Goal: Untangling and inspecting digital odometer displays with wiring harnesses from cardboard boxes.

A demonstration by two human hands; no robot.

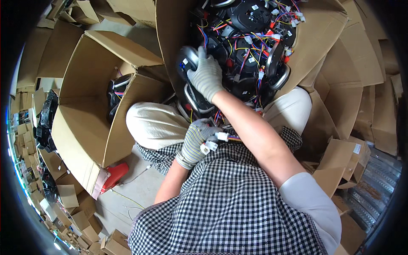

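Note:
My right hand [206,77], in a striped grey glove, reaches into a large cardboard box [316,32]. Its fingers are closed on a rounded black plastic unit [182,68] with a silver rim, at the box's left wall. My left hand [195,140], gloved alike, is low in front of my lap with its fingers closed around a bundle of coloured wires. White plug connectors [222,136] stick out on the right of that hand. Under and beside my right hand lie several similar black units [250,15] with tangled wires and red and white plugs.
A second open cardboard box [80,91] stands at the left, with a black wired unit [119,93] inside. Near it are a red shoe-like object [114,176] and stacked black parts [46,121]. More cardboard boxes and a ridged metal surface [374,195] lie at the right.

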